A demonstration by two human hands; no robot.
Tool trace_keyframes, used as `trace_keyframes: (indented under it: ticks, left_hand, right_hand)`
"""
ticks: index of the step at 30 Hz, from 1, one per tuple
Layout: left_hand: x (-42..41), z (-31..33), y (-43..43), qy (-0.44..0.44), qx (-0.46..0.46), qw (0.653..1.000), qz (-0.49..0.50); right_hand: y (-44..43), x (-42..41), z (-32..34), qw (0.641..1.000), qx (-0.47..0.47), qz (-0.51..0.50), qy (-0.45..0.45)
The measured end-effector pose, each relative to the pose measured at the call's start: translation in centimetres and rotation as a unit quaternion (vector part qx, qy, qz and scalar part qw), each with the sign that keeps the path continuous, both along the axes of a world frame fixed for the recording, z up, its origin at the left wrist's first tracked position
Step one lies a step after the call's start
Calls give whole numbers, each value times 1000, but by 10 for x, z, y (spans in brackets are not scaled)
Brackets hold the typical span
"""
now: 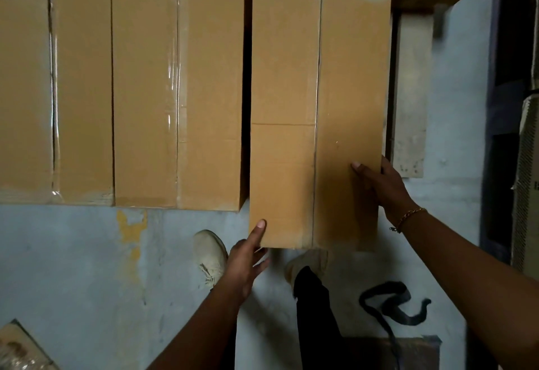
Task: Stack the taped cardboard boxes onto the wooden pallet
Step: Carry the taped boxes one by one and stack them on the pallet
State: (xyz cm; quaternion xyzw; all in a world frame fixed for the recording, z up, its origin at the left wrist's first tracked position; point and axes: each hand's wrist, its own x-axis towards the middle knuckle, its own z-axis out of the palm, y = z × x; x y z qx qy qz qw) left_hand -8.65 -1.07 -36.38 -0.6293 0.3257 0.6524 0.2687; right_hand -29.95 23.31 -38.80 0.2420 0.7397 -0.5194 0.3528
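Both hands grip box (318, 92) | left hand (245, 261) near corner, right hand (385, 186) right edge | long axis points away

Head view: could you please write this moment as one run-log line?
taped box: right of stacked boxes, dark gap between | left hand: grip at near-left corner | right hand: grip on right edge

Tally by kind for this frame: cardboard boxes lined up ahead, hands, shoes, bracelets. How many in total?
Cardboard boxes: 3, held box, middle box, far-left box
Hands: 2, left hand, right hand
Shoes: 2, left shoe, right shoe
Bracelet: 1
Total: 8
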Motion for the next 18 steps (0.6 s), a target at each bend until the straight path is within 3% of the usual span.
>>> trace_keyframes:
  ticks: [18]
  left_hand:
    - [-35,-14,-24,2,-42,998,50]
  right_hand:
    - [-19,-21,-7,999,-17,-3,39]
